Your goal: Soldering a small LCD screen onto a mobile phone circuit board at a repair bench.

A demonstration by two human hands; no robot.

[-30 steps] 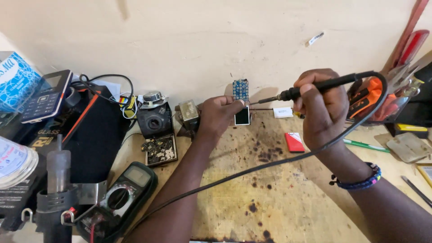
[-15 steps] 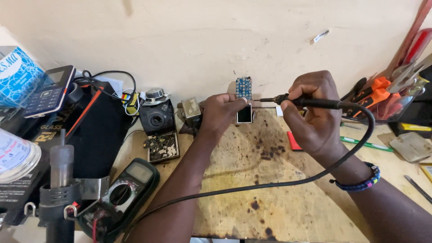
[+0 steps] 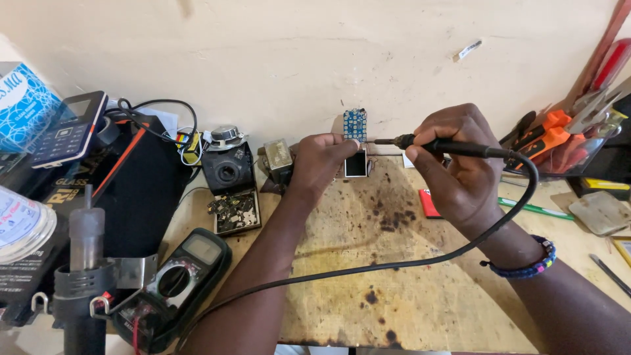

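my left hand (image 3: 323, 161) pinches a small blue circuit board (image 3: 355, 125) upright; my right hand (image 3: 453, 167) grips the soldering iron (image 3: 447, 146), tip at the board's edge, joint unfinished.

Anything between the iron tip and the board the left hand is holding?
Nothing visible. The soldering iron in the right hand points its tip straight at the lower edge of the blue board, which the left hand holds upright; the gap looks bare.
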